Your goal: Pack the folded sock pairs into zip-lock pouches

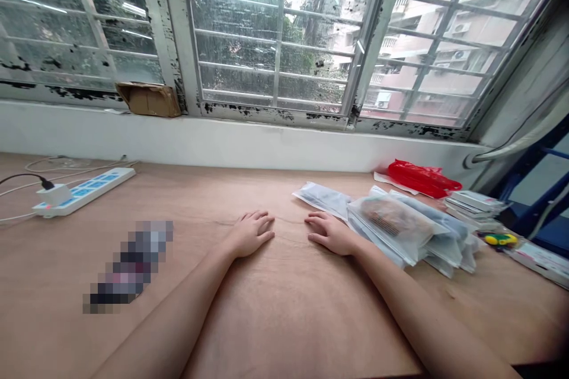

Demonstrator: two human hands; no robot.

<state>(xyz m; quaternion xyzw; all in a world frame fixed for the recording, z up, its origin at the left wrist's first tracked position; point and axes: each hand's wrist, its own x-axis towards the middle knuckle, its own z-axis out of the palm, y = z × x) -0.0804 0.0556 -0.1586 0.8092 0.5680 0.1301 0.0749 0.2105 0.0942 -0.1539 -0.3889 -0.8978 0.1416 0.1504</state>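
My left hand (249, 233) lies palm down on the wooden table (284, 308), fingers stretched flat and holding nothing. My right hand (331, 232) rests flat beside it, fingers extended and empty. Just right of my right hand lies a pile of clear plastic zip bags (400, 225) with items inside; the hand is close to the pile's near edge but apart from it.
A white and blue power strip (82, 191) with a plugged charger and cables lies at the far left. A blurred-out object (128, 266) sits left of my left arm. A red plastic bag (422, 177), small stacked boxes (475, 204) and a yellow-green item (500, 240) are at the right. A barred window stands behind.
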